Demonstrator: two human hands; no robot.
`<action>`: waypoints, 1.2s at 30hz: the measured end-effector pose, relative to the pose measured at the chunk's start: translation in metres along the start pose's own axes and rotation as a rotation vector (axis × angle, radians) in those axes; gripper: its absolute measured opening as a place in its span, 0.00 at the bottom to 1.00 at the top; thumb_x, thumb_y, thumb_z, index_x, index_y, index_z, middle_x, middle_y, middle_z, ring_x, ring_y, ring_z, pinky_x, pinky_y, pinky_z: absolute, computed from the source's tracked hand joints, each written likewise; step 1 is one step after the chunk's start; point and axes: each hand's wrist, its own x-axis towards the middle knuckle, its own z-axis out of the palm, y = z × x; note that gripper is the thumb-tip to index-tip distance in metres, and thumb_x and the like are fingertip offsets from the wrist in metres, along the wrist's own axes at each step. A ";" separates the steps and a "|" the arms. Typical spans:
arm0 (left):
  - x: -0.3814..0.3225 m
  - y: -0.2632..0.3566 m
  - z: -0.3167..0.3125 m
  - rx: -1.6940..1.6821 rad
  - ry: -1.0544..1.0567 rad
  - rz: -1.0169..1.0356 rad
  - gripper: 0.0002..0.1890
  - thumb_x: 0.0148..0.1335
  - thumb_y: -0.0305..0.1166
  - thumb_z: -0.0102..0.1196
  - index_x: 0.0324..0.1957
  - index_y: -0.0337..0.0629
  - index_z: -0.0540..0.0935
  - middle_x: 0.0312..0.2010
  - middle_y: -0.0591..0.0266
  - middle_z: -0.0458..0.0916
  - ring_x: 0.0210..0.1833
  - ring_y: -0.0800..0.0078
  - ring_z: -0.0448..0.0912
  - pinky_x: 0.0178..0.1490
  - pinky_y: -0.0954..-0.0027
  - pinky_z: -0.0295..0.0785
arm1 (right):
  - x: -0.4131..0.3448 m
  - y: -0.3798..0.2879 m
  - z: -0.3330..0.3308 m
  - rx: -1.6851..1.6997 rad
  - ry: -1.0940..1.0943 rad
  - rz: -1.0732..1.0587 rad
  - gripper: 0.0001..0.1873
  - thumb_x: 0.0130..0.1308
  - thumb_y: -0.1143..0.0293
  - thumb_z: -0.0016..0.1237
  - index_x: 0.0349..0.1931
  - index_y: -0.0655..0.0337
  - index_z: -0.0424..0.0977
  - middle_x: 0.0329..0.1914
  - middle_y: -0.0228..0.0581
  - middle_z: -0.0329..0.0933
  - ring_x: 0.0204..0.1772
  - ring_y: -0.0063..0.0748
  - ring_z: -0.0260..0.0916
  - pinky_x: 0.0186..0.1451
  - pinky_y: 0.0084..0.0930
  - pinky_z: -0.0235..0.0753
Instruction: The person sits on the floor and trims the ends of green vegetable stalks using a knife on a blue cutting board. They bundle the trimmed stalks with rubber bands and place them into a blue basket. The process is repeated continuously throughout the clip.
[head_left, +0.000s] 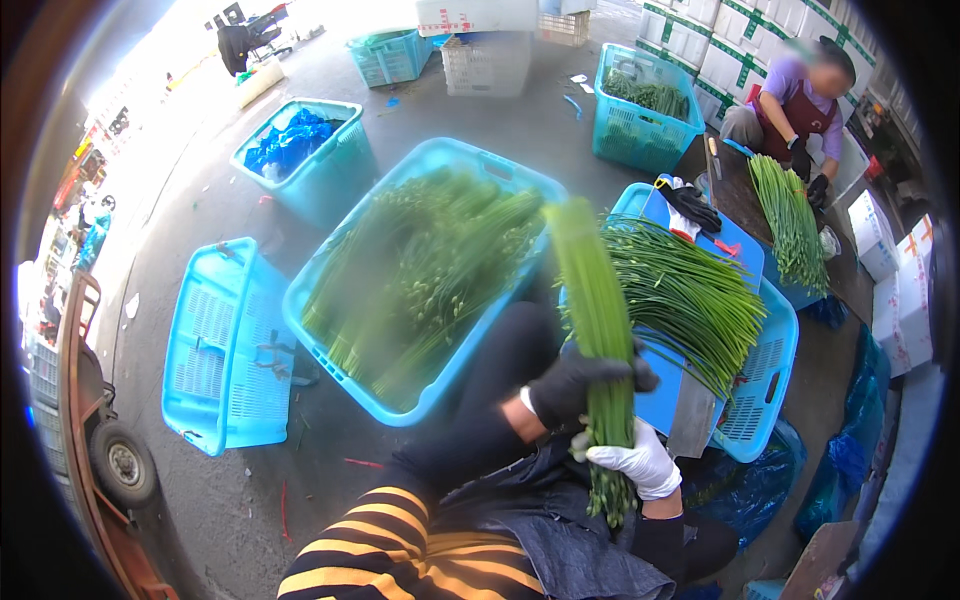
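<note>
My left hand (581, 382), in a black glove, is wrapped around the middle of an upright bundle of flowering garlic chives (596, 292). Below it, my right hand (637, 459), in a white glove, grips the same bundle near its budded end, which points down at my lap. To the right, a loose pile of flowering chives (675, 277) lies on a blue board (660, 409) across a light-blue basket (780, 352). A broad metal blade (691, 420) rests at the board's near edge. Left of the bundle, a large blue basket (450, 150) holds many chive bundles, blurred in part.
A co-worker (806, 112) in dark gloves handles chives (787, 217) on a table at the upper right, near a knife (715, 157). Gloves (690, 206) lie on the board's far end. An upended blue basket (225, 352), a basket with blue plastic (300, 142) and a cart wheel (122, 463) are left.
</note>
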 end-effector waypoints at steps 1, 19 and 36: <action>0.001 0.024 0.002 0.055 0.070 0.050 0.28 0.59 0.30 0.66 0.60 0.33 0.72 0.42 0.52 0.85 0.50 0.55 0.85 0.64 0.49 0.78 | 0.001 -0.003 -0.001 -0.052 -0.074 0.041 0.35 0.64 0.71 0.69 0.69 0.69 0.68 0.60 0.43 0.81 0.58 0.31 0.81 0.63 0.30 0.80; 0.035 0.371 -0.232 2.338 0.984 -0.014 0.26 0.39 0.46 0.75 0.34 0.31 0.90 0.29 0.39 0.88 0.33 0.48 0.88 0.45 0.55 0.83 | -0.005 0.146 -0.050 0.141 0.317 0.130 0.21 0.73 0.64 0.61 0.60 0.67 0.77 0.52 0.44 0.86 0.48 0.29 0.85 0.56 0.26 0.82; 0.150 0.203 -0.271 2.400 0.756 0.160 0.25 0.65 0.53 0.65 0.56 0.47 0.85 0.53 0.47 0.86 0.57 0.48 0.83 0.61 0.51 0.77 | -0.033 0.156 -0.085 -0.132 0.404 0.081 0.17 0.74 0.67 0.59 0.60 0.63 0.80 0.49 0.36 0.86 0.47 0.23 0.81 0.55 0.24 0.81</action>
